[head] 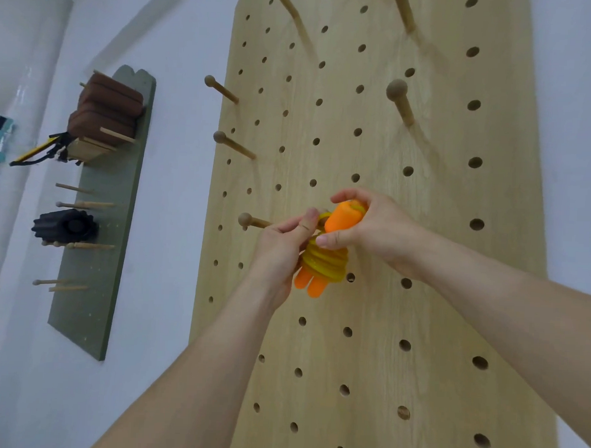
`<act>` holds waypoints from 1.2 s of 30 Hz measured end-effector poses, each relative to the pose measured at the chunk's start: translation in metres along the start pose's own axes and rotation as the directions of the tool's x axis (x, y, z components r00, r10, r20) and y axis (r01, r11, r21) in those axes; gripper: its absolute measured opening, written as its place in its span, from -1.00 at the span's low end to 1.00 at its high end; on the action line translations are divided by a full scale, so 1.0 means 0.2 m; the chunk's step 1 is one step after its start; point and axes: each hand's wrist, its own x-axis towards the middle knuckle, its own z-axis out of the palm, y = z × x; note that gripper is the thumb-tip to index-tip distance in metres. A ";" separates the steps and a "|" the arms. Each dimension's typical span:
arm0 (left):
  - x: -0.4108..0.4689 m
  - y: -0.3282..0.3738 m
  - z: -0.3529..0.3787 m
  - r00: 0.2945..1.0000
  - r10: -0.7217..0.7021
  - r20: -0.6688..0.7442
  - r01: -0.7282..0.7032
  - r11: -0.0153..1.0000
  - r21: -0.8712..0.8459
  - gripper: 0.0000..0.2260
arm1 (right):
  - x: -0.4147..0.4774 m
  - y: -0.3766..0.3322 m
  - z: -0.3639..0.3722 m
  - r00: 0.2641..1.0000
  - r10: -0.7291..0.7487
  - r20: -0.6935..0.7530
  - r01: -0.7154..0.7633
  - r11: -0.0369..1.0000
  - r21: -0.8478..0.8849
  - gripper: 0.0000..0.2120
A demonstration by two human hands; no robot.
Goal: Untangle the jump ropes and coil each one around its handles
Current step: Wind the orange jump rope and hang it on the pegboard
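Note:
A jump rope with two orange handles (342, 219) is held up in front of a wooden pegboard (432, 201). Its yellow cord (326, 262) is wound in several turns around the middle of the handles, whose lower ends stick out below the coil. My right hand (371, 226) grips the upper ends of the handles from the right. My left hand (280, 246) pinches a loop of the yellow cord beside the handle tops, close to a wooden peg (250, 220). No other rope is in view.
Several round-headed pegs (399, 99) stick out of the light pegboard. To the left, a grey-green wall board (100, 217) carries brown blocks (107, 110), a black roller (66, 227) and thin dowels. The wall is white.

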 end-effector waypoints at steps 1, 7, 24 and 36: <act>0.00 0.01 0.00 0.999 0.021 -0.045 -0.020 0.999 0.040 -0.74 | 0.00 -0.02 0.00 1.000 0.010 0.015 -0.010 1.000 0.012 -0.31; -0.05 0.03 0.05 0.991 0.135 -0.016 -0.132 0.983 0.130 -0.69 | -0.06 -0.08 -0.03 1.000 -0.025 0.019 0.029 0.970 -0.241 -0.24; 0.05 0.00 0.02 0.955 0.287 0.080 -0.297 0.934 0.200 -0.76 | -0.09 -0.01 0.04 0.999 0.021 -0.037 -0.016 0.989 0.147 -0.20; 0.11 0.05 -0.04 0.963 -0.039 0.267 0.048 0.998 -0.027 -0.82 | -0.11 -0.19 0.02 0.893 0.437 0.109 -0.435 0.773 0.462 -0.33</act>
